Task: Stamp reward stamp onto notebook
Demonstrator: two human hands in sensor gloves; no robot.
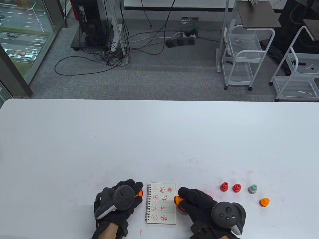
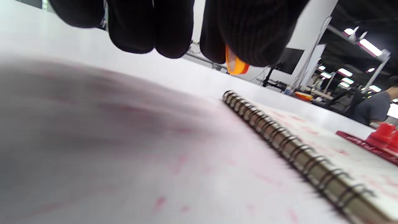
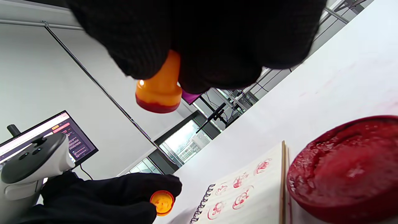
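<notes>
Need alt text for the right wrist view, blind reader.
The right hand holds an orange stamp, red inked face down, above a white table. Below lie an open red ink pad, a stamped spiral notebook, and the left hand holding an orange cap.

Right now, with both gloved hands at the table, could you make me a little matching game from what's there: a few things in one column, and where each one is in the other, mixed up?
Things:
1. orange stamp
2. orange cap
3. red ink pad
4. teal stamp

Places:
A. standing on the table to the right, near two red stamps
B. pinched in the left hand, left of the notebook
C. gripped in the right hand, held above the table
D. lying just right of the notebook's edge

Pairs: 1-C, 2-B, 3-D, 4-A
</notes>
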